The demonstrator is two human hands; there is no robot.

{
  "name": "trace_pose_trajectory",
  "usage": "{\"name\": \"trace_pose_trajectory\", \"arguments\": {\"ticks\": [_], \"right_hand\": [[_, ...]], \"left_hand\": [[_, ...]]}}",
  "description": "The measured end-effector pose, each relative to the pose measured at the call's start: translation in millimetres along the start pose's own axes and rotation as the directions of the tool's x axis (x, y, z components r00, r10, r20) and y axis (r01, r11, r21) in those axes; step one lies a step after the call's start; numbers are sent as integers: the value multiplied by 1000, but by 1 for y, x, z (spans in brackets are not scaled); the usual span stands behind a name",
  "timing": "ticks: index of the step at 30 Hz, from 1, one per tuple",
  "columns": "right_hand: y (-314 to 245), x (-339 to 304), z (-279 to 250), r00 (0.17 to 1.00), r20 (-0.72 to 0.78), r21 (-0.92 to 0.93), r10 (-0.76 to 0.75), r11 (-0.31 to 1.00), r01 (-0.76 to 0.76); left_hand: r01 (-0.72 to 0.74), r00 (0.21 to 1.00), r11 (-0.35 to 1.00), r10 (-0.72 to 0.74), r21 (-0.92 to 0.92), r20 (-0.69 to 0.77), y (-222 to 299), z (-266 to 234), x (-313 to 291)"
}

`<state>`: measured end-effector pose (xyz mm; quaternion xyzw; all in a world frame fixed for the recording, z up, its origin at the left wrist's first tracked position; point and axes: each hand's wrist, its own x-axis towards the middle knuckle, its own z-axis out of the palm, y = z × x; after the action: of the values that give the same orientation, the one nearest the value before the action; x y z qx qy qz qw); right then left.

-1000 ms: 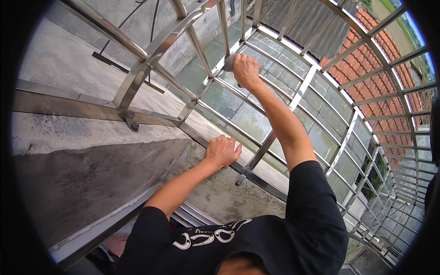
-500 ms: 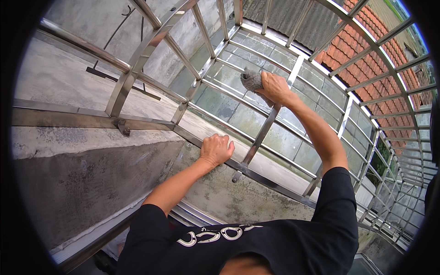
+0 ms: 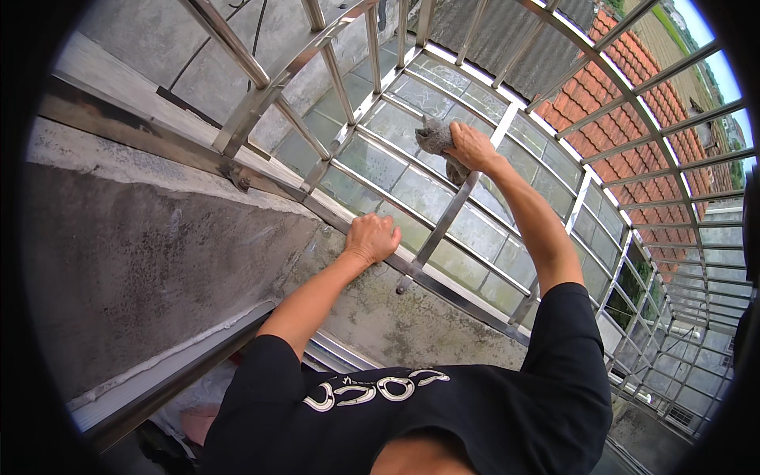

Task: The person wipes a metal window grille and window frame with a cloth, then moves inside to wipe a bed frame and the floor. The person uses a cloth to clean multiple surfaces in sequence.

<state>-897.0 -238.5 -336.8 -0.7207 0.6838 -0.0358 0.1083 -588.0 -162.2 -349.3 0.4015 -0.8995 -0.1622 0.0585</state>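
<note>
Shifted rightward across the grille [image 3: 445,222], right fingers [image 3: 458,136] curl round grey cloth [image 3: 433,137].

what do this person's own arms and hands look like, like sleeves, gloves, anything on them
The left hand and right hand are bare, with no gloves or wristwatch showing. The left sleeve and right sleeve are short, black and plain, ending near the elbows. They belong to a black T-shirt with a pale, outlined print across the chest.

Clutching 1 grey cloth [image 3: 435,136] in the right hand [image 3: 473,148] at a flat bar [image 3: 445,221] of the metal cage [image 3: 461,300]; resting the left hand [image 3: 372,238] on the cage's near edge, near its left corner.
</note>
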Motion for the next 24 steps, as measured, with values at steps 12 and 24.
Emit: {"name": "trace_pose_trajectory", "arguments": {"ticks": [12,24], "right_hand": [[-77,-86,0,987,-136,-35,-83,996,79],[-156,74,30,972,-234,130,-6,991,37]], "left_hand": [[12,999,1000,-12,6,32,7,-4,-3],[18,995,999,-21,35,97,14,-12,0]]}}
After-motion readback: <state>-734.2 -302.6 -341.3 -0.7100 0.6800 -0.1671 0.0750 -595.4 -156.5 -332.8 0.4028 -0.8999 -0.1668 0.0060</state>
